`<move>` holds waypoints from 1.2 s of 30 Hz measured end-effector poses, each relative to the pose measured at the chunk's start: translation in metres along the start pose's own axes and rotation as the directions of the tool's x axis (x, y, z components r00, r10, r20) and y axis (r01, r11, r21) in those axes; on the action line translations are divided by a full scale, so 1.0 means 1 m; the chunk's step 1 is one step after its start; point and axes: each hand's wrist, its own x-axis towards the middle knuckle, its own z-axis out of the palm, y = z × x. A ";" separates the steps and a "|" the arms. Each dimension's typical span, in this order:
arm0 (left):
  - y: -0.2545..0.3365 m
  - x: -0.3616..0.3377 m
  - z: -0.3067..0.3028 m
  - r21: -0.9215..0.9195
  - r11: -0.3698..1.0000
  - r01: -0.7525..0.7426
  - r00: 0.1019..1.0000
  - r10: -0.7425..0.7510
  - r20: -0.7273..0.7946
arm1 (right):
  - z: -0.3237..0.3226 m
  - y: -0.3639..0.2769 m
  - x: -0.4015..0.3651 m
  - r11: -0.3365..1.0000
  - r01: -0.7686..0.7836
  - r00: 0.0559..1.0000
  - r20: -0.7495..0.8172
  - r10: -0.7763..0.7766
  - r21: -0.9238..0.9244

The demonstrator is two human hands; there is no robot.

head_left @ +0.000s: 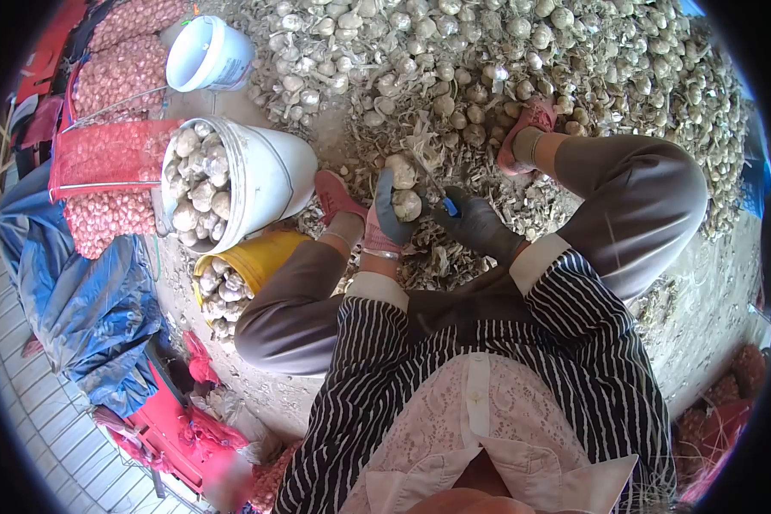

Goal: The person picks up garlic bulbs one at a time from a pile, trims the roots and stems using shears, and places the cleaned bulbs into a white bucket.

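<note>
Two pale garlic bulbs (407, 204), blue-handled blade (448, 204)

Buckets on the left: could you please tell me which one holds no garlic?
The small white bucket at the top; its inside shows bare, while the big white bucket and the yellow bucket hold garlic.

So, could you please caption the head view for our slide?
Gloved left hand holds garlic bulbs, right hand a blue-handled tool, beside a full white bucket.
</note>
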 end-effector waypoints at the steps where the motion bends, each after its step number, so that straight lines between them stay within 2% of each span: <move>1: -0.006 0.001 -0.013 -0.102 0.982 0.160 0.987 -0.160 0.009 | 0.010 0.010 -0.001 1.000 0.003 1.000 0.001 -0.003 -0.002; 2: 0.047 -0.021 0.024 -0.320 0.890 0.325 0.946 -0.301 0.123 | 0.024 0.031 0.002 0.984 -0.013 1.000 -0.022 0.017 0.180; 3: 0.056 -0.028 0.029 -0.319 0.891 0.322 0.946 -0.296 0.130 | 0.029 0.041 0.006 0.935 -0.020 0.998 -0.046 0.038 0.355; 4: 0.062 -0.031 0.033 -0.448 0.839 0.309 0.951 -0.258 0.172 | 0.024 0.040 0.007 0.936 -0.012 0.998 -0.056 0.034 0.353; 5: 0.064 -0.035 0.033 -0.568 0.767 0.298 0.954 -0.220 0.204 | 0.017 0.035 0.007 0.787 -0.221 0.966 0.019 0.257 0.576; 6: 0.065 -0.040 0.031 -0.656 0.712 0.250 0.967 -0.216 0.134 | 0.011 0.028 0.006 0.544 -0.400 0.885 0.155 0.440 0.738; 7: 0.066 -0.043 0.028 -0.657 0.714 0.242 0.969 -0.214 0.125 | 0.005 0.021 0.006 0.544 -0.404 0.885 0.164 0.436 0.736; 9: 0.066 -0.048 0.023 -0.747 0.643 0.170 0.985 -0.124 0.117 | -0.015 0.002 0.001 0.647 -0.400 0.899 0.138 0.416 0.649; 10: 0.061 -0.044 0.016 -0.776 0.605 0.176 0.969 -0.247 0.027 | -0.021 -0.013 -0.003 0.702 -0.325 0.936 0.108 0.335 0.634; 11: 0.054 -0.043 0.012 -0.780 0.602 0.172 0.968 -0.250 0.021 | -0.013 -0.006 -0.001 0.702 -0.332 0.934 0.115 0.338 0.630; 12: 0.049 -0.042 0.011 -0.564 0.815 0.135 0.987 -0.158 0.007 | 0.001 0.006 0.003 0.833 -0.102 0.990 -0.024 0.136 0.544; 13: 0.044 -0.041 0.010 -0.296 0.952 0.073 0.997 -0.069 0.024 | 0.014 0.018 0.006 0.896 0.138 0.987 -0.136 -0.088 0.421; 14: 0.044 -0.041 0.011 -0.265 0.952 0.155 0.987 -0.160 0.005 | 0.024 0.027 0.007 0.897 0.132 0.987 -0.135 -0.082 0.422; 15: 0.029 -0.037 0.001 -0.265 0.951 0.162 0.986 -0.167 0.006 | 0.033 0.034 0.007 0.953 0.159 0.987 -0.076 -0.144 0.257; 16: 0.003 -0.030 -0.018 0.202 0.973 -0.109 0.989 0.087 0.117 | 0.038 0.036 0.006 0.977 0.194 0.981 -0.007 -0.194 0.088; 17: -0.012 -0.026 -0.028 0.573 0.713 -0.404 0.910 0.252 0.328 | 0.035 0.028 0.003 0.978 0.187 0.982 -0.008 -0.187 0.092; 18: 0.002 -0.025 -0.018 -0.016 0.993 0.114 0.989 -0.112 0.092 | 0.027 0.014 -0.003 0.966 0.007 0.992 0.118 -0.039 0.257; 19: 0.007 -0.024 -0.013 -0.012 0.993 0.117 0.989 -0.115 0.092 | 0.020 0.003 -0.006 0.902 -0.185 0.961 0.263 0.083 0.390; 20: 0.009 -0.023 -0.011 -0.143 0.986 0.083 0.995 -0.073 0.071 | 0.016 0.000 -0.006 0.900 -0.186 0.961 0.262 0.084 0.395; 21: 0.010 -0.024 -0.009 -0.271 0.962 0.044 0.998 -0.033 0.045 | 0.014 -0.002 -0.006 0.923 -0.235 0.936 0.328 0.130 0.305; 22: 0.012 -0.025 -0.006 -0.269 0.962 0.044 0.998 -0.033 0.046 | 0.009 -0.005 -0.005 0.939 -0.275 0.904 0.388 0.179 0.208; 23: 0.019 -0.028 0.003 -0.061 0.995 -0.085 0.992 0.079 -0.094 | 0.001 -0.009 -0.005 0.939 -0.272 0.905 0.386 0.176 0.210; 24: 0.024 -0.031 0.008 0.163 0.970 -0.183 0.955 0.215 -0.206 | -0.010 -0.012 -0.007 0.988 -0.153 0.923 0.356 0.144 -0.002; 25: 0.033 -0.033 0.010 0.165 0.969 -0.186 0.954 0.218 -0.204 | -0.017 -0.011 -0.008 0.975 -0.031 0.937 0.334 0.104 -0.218; 26: 0.043 -0.035 0.007 0.124 0.983 -0.138 0.951 0.166 -0.259 | -0.019 -0.002 -0.010 0.976 -0.028 0.938 0.333 0.101 -0.217; 27: 0.050 -0.036 0.001 0.080 0.992 -0.093 0.943 0.113 -0.313 | -0.022 0.009 -0.011 0.921 0.023 0.967 0.243 0.078 -0.388; 28: 0.055 -0.039 -0.005 0.089 0.993 -0.076 0.958 0.097 -0.270 | -0.022 0.018 -0.010 0.834 0.056 0.987 0.156 0.036 -0.549; 29: 0.061 -0.041 -0.002 0.088 0.993 -0.079 0.957 0.101 -0.271 | -0.023 0.014 -0.009 0.833 0.060 0.987 0.156 0.032 -0.550; 31: 0.073 -0.049 0.006 -0.012 0.996 -0.084 0.973 0.079 -0.217 | -0.029 -0.003 -0.010 0.929 -0.055 0.995 0.061 0.083 -0.366; 32: 0.056 -0.045 -0.020 -0.020 1.000 -0.017 0.997 0.015 -0.081 | -0.029 -0.015 -0.011 0.933 -0.031 0.995 0.080 0.064 -0.359; 33: 0.056 -0.046 -0.014 -0.022 1.000 -0.020 0.997 0.018 -0.080 | -0.026 -0.023 -0.012 0.932 -0.029 0.995 0.079 0.062 -0.361; 35: 0.050 -0.051 0.002 0.065 0.990 -0.123 0.981 0.131 -0.140 | -0.020 -0.034 -0.019 0.868 0.144 0.988 0.017 -0.155 -0.475; 36: 0.049 -0.052 0.006 0.077 0.990 -0.119 0.980 0.130 -0.151 | -0.019 -0.034 -0.021 0.869 0.142 0.988 0.015 -0.153 -0.473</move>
